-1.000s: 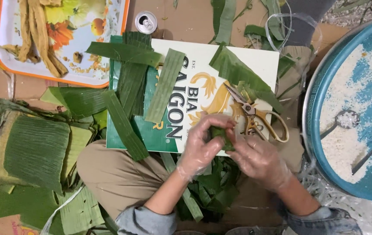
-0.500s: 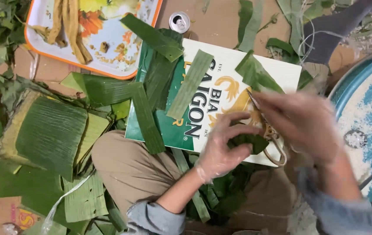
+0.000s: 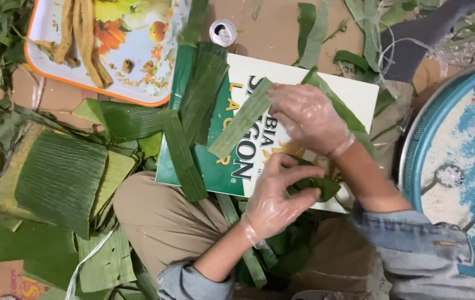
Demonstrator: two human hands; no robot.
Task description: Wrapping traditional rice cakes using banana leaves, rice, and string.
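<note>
Both hands wear thin clear gloves. My left hand (image 3: pixel 276 195) grips a small folded green leaf parcel (image 3: pixel 316 186) over my lap. My right hand (image 3: pixel 307 115) reaches forward across the green and white cardboard box (image 3: pixel 354 91), its fingers touching the end of a cut leaf strip (image 3: pixel 241 118) that lies slanted on the box. More leaf strips (image 3: pixel 201 91) lie on the box's left side, and one long strip (image 3: pixel 182 154) hangs over its near edge.
An orange-rimmed tray (image 3: pixel 87 91) with yellowish strips sits at the far left. A drink can (image 3: pixel 223 32) stands behind the box. Wrapped leaf parcels (image 3: pixel 54 178) pile at my left. A blue round tray (image 3: pixel 415 144) of white rice with spoons sits at right.
My right hand left the parcel and moved forward to the leaf strip on the box. The left hand kept the parcel. The scissors seen earlier are now hidden under my right arm.
</note>
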